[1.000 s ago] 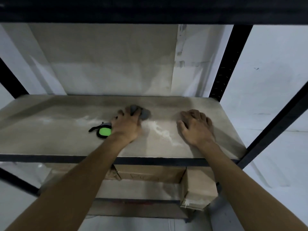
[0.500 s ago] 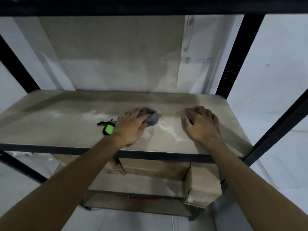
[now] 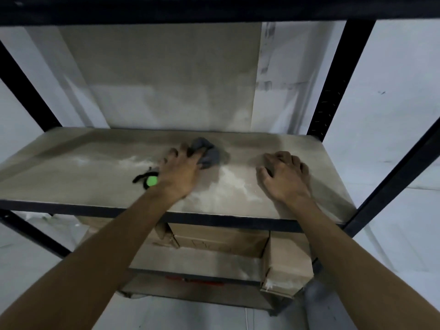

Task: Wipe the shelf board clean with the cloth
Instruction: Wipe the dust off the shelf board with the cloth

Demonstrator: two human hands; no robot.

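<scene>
The dusty beige shelf board (image 3: 71, 167) spans the middle of the view, with white dust smears (image 3: 228, 184) near its centre. A crumpled grey cloth (image 3: 208, 154) lies on the board toward the back. My left hand (image 3: 181, 172) reaches over the front edge, and its fingertips press down on and grip the near side of the cloth. My right hand (image 3: 283, 177) rests on the board to the right of the cloth, apart from it, fingers loosely bent and holding nothing.
A small black object with a bright green face (image 3: 151, 181) lies on the board beside my left wrist. Black uprights (image 3: 333, 79) frame the rack and an upper shelf beam (image 3: 214, 8) hangs overhead. Cardboard boxes (image 3: 221, 241) sit on the shelf below.
My left hand has slid the cloth a little right and then toward the back of the board. My right hand stays where it was.
</scene>
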